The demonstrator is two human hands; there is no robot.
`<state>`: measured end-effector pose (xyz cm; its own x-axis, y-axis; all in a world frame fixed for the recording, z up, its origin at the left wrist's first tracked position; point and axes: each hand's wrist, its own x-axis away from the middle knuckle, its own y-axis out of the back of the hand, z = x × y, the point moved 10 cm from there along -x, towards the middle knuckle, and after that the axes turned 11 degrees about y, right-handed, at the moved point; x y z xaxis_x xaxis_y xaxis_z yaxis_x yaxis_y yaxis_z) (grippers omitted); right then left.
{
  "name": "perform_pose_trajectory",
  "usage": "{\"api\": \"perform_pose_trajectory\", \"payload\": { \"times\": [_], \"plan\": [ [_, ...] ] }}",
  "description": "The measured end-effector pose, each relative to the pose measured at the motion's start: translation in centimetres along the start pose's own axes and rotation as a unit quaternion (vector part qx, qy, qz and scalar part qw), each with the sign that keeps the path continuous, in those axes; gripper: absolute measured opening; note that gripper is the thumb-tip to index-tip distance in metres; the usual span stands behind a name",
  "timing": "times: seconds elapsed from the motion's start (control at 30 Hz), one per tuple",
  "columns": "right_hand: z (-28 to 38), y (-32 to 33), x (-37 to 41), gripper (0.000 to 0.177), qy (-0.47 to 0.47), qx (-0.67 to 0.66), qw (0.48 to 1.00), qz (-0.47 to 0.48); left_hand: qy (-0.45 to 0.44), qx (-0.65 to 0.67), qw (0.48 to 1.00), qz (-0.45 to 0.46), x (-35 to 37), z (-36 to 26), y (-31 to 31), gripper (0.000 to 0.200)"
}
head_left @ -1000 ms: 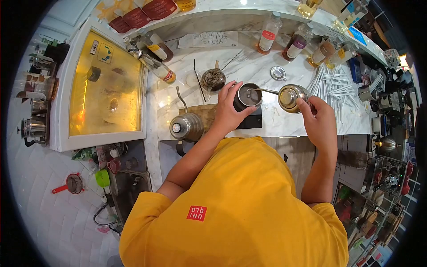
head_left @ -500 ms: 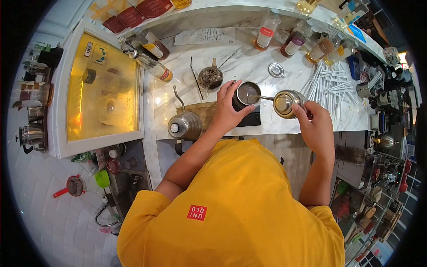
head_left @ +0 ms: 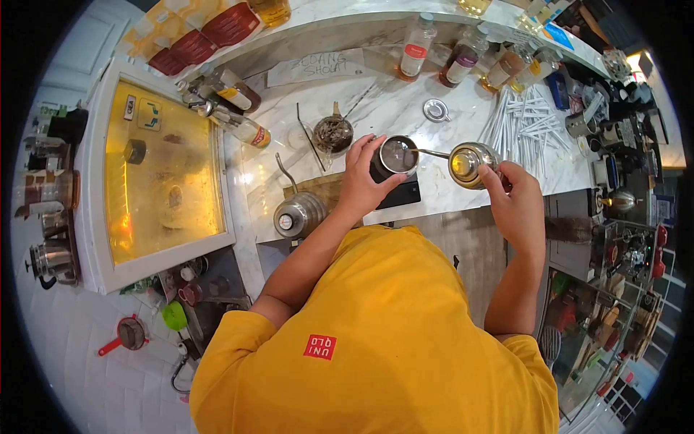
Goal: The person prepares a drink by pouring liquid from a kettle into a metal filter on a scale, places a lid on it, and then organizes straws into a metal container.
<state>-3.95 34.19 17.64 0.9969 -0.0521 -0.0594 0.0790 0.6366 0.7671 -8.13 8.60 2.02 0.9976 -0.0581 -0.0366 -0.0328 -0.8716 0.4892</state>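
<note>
Kettle (head_left: 470, 163), the small steel one with the thin curved spout, is held over the table (head_left: 463, 206) in the right hand (head_left: 515, 192), with the spout tip reaching over the metal cup (head_left: 396, 155). I'd guess it's hard, slick steel, fairly hefty if there's water in it and maybe hot on the body. So the handle at the back looks like the place to grab it, and that's where the fingers are wrapped tight. The left hand (head_left: 361, 181) is curled around the side of the cup, thumb and fingers closed on it. The cup stands on a black scale (head_left: 405, 195). A bigger kettle (head_left: 298, 215) stands just to the left by a wooden board (head_left: 329, 186), and white straws (head_left: 531, 123) lie off to the right.
</note>
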Motion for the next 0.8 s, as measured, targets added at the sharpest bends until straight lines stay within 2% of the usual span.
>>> {"api": "perform_pose_trajectory", "payload": {
  "times": [0.2,0.5,0.7,0.8],
  "plan": [
    [0.5,-0.7,1.7,0.039,-0.023,0.013,1.0,0.016,0.02,0.016,1.0,0.017,-0.1,0.5,0.0,0.084],
    [1.8,0.4,2.0,0.037,-0.015,0.012,1.0,-0.023,-0.006,0.011,1.0,0.015,-0.3,0.6,0.0,0.083],
    [1.4,1.0,2.0,0.038,-0.014,0.017,0.999,-0.023,0.007,0.022,1.0,0.016,-0.2,0.6,0.0,0.082],
    [1.5,0.7,1.9,0.044,0.01,0.014,1.0,-0.016,0.006,0.021,1.0,0.016,-0.1,0.4,0.2,0.082]
  ]
}}
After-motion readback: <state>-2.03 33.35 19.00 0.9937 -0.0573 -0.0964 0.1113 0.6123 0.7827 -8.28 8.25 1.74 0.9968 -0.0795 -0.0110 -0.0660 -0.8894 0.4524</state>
